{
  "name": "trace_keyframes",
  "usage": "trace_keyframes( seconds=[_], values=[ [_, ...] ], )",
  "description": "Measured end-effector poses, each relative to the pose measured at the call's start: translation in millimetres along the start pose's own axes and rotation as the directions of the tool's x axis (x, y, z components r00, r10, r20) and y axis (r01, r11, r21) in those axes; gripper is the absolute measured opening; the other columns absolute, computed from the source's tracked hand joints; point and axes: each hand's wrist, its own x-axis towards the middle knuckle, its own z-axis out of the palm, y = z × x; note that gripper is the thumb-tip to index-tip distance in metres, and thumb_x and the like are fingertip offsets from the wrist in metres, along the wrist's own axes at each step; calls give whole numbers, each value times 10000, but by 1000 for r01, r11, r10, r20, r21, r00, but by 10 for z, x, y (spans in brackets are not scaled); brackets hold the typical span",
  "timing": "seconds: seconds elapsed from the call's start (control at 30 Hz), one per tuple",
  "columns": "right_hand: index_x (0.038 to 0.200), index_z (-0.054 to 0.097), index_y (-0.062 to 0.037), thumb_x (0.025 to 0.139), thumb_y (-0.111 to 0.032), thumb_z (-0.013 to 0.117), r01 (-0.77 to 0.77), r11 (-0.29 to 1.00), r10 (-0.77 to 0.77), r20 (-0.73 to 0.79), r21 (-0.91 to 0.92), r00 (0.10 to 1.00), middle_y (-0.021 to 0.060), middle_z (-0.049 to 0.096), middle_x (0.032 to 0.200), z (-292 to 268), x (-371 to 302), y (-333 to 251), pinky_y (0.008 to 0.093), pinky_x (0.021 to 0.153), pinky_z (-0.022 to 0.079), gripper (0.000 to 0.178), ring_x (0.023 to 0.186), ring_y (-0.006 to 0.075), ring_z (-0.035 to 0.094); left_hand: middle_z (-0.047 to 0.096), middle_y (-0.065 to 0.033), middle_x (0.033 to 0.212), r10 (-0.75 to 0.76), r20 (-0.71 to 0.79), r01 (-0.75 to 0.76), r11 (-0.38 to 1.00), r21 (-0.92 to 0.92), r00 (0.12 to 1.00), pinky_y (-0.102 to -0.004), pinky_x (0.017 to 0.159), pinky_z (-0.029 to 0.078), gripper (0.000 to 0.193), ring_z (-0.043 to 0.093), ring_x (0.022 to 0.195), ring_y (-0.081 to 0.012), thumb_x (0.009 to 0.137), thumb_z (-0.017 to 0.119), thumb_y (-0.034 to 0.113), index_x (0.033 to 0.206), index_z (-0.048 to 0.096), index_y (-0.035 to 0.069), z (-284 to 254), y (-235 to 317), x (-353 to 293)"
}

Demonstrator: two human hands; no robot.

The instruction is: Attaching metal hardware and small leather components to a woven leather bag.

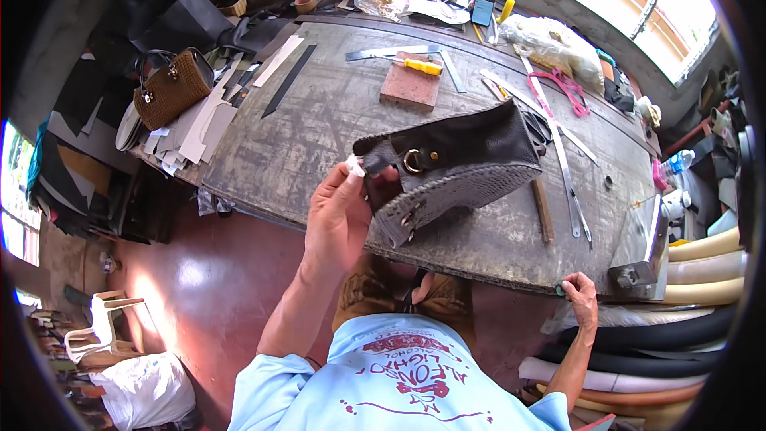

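A dark brown leather handbag (471, 161) lies on its side near the table's front edge, with a woven-textured panel, a brass ring and a stud showing. Its open end faces my left hand (337, 211). Pinched between that hand's fingertips is a small white wad (354, 165), soft-looking, right beside the bag's edge; whether it touches the leather I cannot tell. My right hand (582, 295) is at the table's front right edge, its fingers closed at a small dark green piece (561, 290) whose kind is unclear.
Behind the bag a yellow-handled tool (423, 66) rests on a reddish block (409, 84). Metal rulers (565, 183) and a wooden stick (542, 211) lie to the right. A brown woven handbag (173, 89) stands at left on leather scraps. Material rolls (654, 351) fill the lower right.
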Motion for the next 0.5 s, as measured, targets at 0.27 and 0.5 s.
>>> trace_keyframes(
  seconds=[0.27,0.5],
  values=[
    [887,654,4,875,-94,674,-2,1000,2,-3,1,1000,0,620,750,-9,-4,18,239,598,434,101,649,72,528,707,-67,1000,32,-17,-32,999,-34,999,-301,872,519,134,663,968,-128,1002,606,167,1014,662,45,-108,-89,-4],
    [943,663,2,889,-85,663,16,997,-15,8,-76,1000,-16,598,742,105,-116,-506,226,591,428,102,645,64,524,708,-70,1004,-97,64,92,993,72,993,-299,880,506,160,660,937,-130,1002,580,160,1033,645,17,-103,-11,-14]
  ],
)
